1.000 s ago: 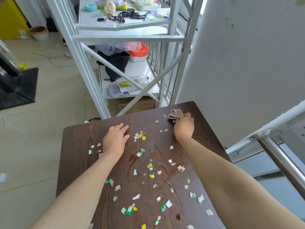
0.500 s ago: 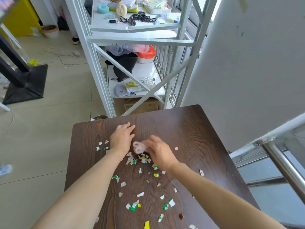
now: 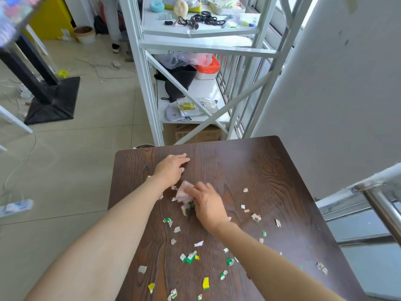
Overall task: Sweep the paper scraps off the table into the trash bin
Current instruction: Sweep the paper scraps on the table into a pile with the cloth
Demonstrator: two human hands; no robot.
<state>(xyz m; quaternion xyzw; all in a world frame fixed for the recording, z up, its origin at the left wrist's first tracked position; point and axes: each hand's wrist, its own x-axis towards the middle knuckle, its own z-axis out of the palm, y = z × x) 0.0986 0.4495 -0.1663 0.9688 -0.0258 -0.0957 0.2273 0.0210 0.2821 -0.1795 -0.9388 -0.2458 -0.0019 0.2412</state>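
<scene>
Several small paper scraps (image 3: 190,258), white, green and yellow, lie scattered over the dark wooden table (image 3: 271,161), mostly on its near half. My right hand (image 3: 208,205) is shut on a crumpled pinkish cloth (image 3: 183,193) pressed to the table's middle, blurred by motion. My left hand (image 3: 171,168) rests flat on the table just beyond and left of the cloth, fingers apart, holding nothing. A sliver of the trash bin's rim (image 3: 144,146) shows past the table's far left edge.
A white metal shelf rack (image 3: 141,68) with bags and clutter stands behind the table. A white wall (image 3: 336,83) and a steel railing (image 3: 382,205) close off the right. Tiled floor with cables, a power strip (image 3: 16,207) and a black stand base (image 3: 52,101) lies left.
My right hand has dragged the cloth from the far right corner to the table's middle, pushing scraps leftward and nearer. The left hand stayed flat near the far left edge.
</scene>
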